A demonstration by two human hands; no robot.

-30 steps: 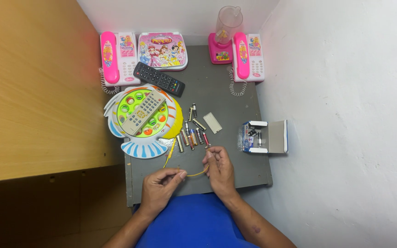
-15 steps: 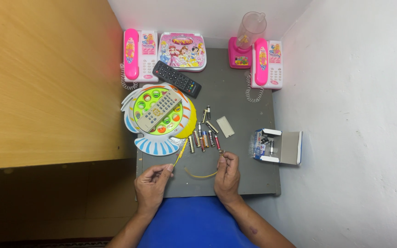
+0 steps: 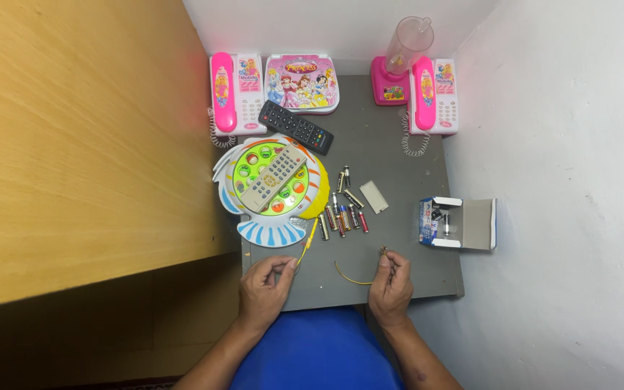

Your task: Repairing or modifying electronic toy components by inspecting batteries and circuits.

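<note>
My left hand point(image 3: 266, 287) pinches the lower end of a thin yellow toy fishing rod point(image 3: 309, 241) at the near edge of the grey table point(image 3: 391, 180). My right hand point(image 3: 391, 287) pinches the small hook end of the rod's yellow line point(image 3: 351, 277), which curves across the table between the two hands. Just beyond the rod sits a round fish-shaped fishing toy point(image 3: 272, 189) with a grey remote point(image 3: 274, 177) lying on top. Several loose batteries point(image 3: 342, 214) lie to the right of the toy.
A black remote point(image 3: 295, 127), two pink toy phones point(image 3: 234, 92) point(image 3: 433, 95), a pink toy laptop point(image 3: 302, 82) and a pink toy blender point(image 3: 401, 66) line the back. A small white battery cover point(image 3: 374, 196) and an open battery box point(image 3: 457, 223) lie right. A wooden panel point(image 3: 81, 144) stands left, a white wall right.
My hands have drawn further apart, the right one moving right with the line's end, so the yellow line stretches out. The camera view has shifted slightly.
</note>
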